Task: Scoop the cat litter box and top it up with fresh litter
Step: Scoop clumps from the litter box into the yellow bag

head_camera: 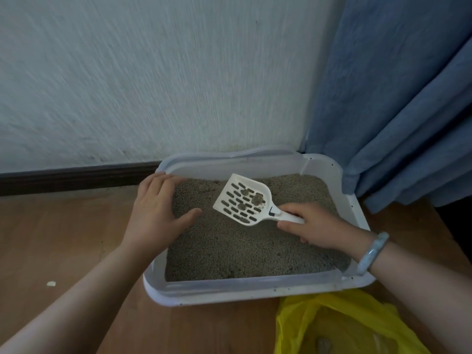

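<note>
The left hand (155,208) lies flat, fingers relaxed, on the left rim of the single litter box (229,293), likely to stop the tray sliding. Over the grey litter (229,251) the one white scoop (242,200) is held level enough to keep its three clumps (256,199) aboard, the right hand (314,226) wrapped round its handle. One yellow bag (332,323) sits just beside the front corner — presumably for waste

The litter box (229,295) is smooth white plastic, and the scoop (242,200) is matt white plastic. The litter (229,251) looks grainy and dull. At upper left the wall (153,72) is rough. The floor (63,238) looks like smooth wood, the curtain (396,98) at right is blue cloth, the yellow bag (332,323) at lower right is thin crinkled plastic, and my bangle (373,254) is glossy.
</note>
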`<state>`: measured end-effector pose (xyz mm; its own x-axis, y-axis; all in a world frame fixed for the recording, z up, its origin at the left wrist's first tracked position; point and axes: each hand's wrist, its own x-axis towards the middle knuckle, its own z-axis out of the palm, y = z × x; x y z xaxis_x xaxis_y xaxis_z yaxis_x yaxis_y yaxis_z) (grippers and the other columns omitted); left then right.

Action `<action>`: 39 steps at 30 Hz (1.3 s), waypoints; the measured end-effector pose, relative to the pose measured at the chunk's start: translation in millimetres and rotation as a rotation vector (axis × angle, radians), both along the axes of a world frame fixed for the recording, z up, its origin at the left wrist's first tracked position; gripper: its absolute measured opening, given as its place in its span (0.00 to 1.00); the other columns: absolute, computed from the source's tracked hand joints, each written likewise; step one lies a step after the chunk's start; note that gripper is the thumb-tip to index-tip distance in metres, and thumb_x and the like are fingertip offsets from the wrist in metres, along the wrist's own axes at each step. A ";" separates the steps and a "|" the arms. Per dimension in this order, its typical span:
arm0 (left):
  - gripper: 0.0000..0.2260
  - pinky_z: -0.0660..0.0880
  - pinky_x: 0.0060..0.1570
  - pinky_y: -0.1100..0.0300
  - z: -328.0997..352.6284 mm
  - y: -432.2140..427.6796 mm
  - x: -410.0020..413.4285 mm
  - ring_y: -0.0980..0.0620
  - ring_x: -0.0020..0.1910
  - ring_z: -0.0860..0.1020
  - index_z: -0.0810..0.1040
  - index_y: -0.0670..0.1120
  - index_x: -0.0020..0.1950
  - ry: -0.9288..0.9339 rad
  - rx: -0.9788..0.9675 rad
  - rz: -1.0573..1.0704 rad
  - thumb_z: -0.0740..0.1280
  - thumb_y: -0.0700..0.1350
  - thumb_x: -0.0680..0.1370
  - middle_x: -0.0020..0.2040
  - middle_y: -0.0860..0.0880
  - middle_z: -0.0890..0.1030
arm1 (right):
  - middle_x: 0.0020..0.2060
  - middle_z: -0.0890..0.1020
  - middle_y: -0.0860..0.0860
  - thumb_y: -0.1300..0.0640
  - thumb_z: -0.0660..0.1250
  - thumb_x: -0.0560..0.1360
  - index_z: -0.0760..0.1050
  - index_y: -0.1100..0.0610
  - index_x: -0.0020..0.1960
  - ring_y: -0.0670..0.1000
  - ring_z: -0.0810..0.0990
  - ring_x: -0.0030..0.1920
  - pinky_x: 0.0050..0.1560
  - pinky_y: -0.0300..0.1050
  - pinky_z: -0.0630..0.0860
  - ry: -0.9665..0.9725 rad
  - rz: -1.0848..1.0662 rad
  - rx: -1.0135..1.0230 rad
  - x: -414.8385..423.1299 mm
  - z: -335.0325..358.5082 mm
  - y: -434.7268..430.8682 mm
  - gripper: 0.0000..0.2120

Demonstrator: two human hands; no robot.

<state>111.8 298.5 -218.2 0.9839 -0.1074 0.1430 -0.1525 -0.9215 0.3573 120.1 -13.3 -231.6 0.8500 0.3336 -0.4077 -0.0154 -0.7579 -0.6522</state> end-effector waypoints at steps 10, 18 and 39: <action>0.27 0.63 0.63 0.50 11.3 -25.2 -36.2 0.49 0.60 0.73 0.74 0.50 0.61 -0.007 0.107 -0.151 0.57 0.66 0.71 0.58 0.52 0.78 | 0.37 0.80 0.47 0.52 0.70 0.74 0.76 0.47 0.55 0.46 0.80 0.30 0.35 0.43 0.77 0.101 -0.037 0.024 -22.5 15.7 -23.8 0.10; 0.22 0.69 0.61 0.49 -2.4 -54.8 -65.4 0.50 0.53 0.78 0.75 0.52 0.58 0.025 0.045 -0.292 0.57 0.65 0.74 0.51 0.54 0.80 | 0.37 0.81 0.49 0.54 0.71 0.73 0.77 0.47 0.53 0.47 0.82 0.32 0.38 0.47 0.80 0.152 -0.065 0.020 -52.4 31.0 -51.6 0.09; 0.27 0.73 0.37 0.61 -0.8 -67.5 -73.0 0.62 0.42 0.75 0.74 0.58 0.53 0.221 0.048 -0.299 0.50 0.74 0.68 0.45 0.63 0.75 | 0.40 0.82 0.50 0.62 0.71 0.72 0.75 0.52 0.53 0.51 0.80 0.35 0.38 0.47 0.78 0.385 -0.213 0.230 -138.3 79.1 -128.3 0.12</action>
<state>38.8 231.0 -219.0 0.9145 -0.3962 -0.0815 -0.3416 -0.8644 0.3691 -18.1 -141.6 -152.4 0.7109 0.2871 -0.6420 -0.4271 -0.5490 -0.7185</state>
